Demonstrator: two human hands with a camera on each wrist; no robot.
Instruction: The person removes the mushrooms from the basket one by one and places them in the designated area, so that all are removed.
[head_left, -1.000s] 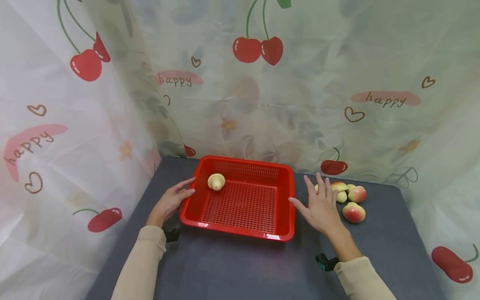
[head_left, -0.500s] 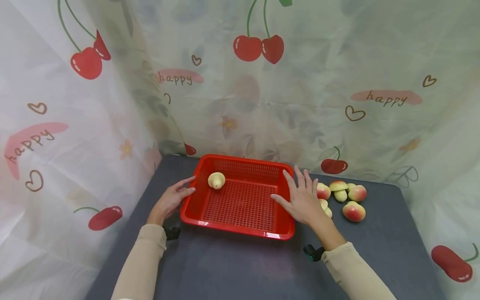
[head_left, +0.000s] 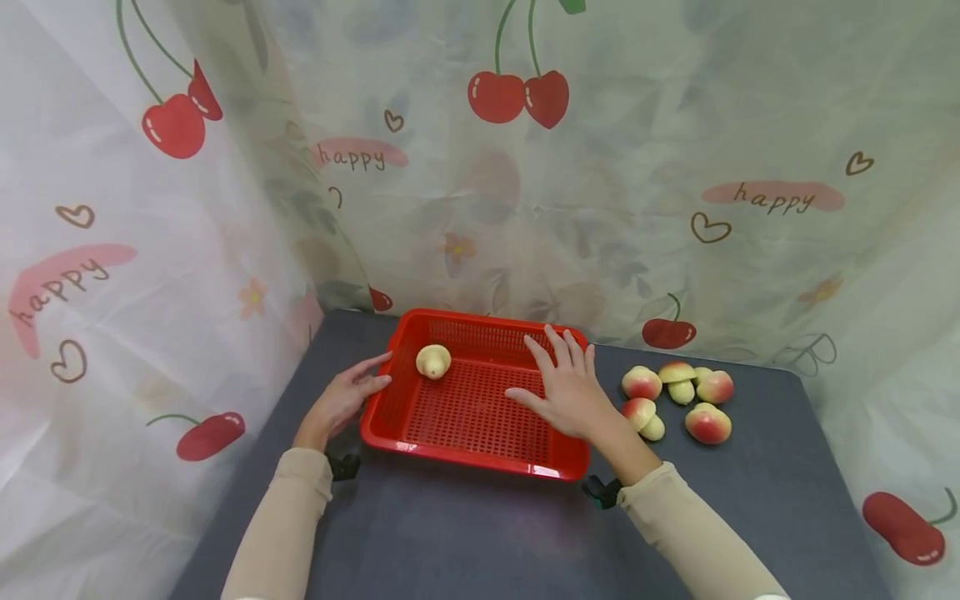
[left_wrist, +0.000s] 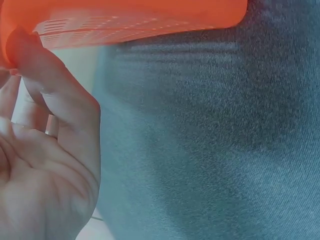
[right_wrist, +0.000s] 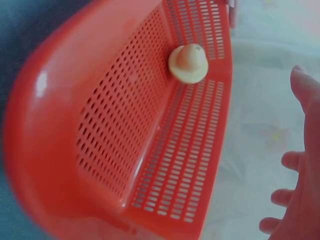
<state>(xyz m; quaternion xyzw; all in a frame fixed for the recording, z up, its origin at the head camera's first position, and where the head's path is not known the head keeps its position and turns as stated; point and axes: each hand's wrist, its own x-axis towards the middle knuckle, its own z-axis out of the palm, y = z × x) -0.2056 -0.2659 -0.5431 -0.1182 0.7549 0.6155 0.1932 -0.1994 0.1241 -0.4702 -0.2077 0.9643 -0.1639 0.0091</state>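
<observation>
A red plastic basket with slotted walls sits on the dark table. My left hand holds its left rim, and in the left wrist view a digit of that hand bends against the basket edge. Inside, near the back left corner, lies a toy mushroom, its pale underside and stem showing. My right hand hovers over the right part of the basket, fingers spread and holding nothing. In the right wrist view its fingers are apart from the basket wall.
Several more red-and-cream toy mushrooms lie in a loose group on the table, right of the basket. A printed curtain hangs close behind the table and along both sides.
My right hand has moved left, from beside the mushroom group to over the basket, uncovering the nearer mushrooms. My left hand and the basket have stayed in place.
</observation>
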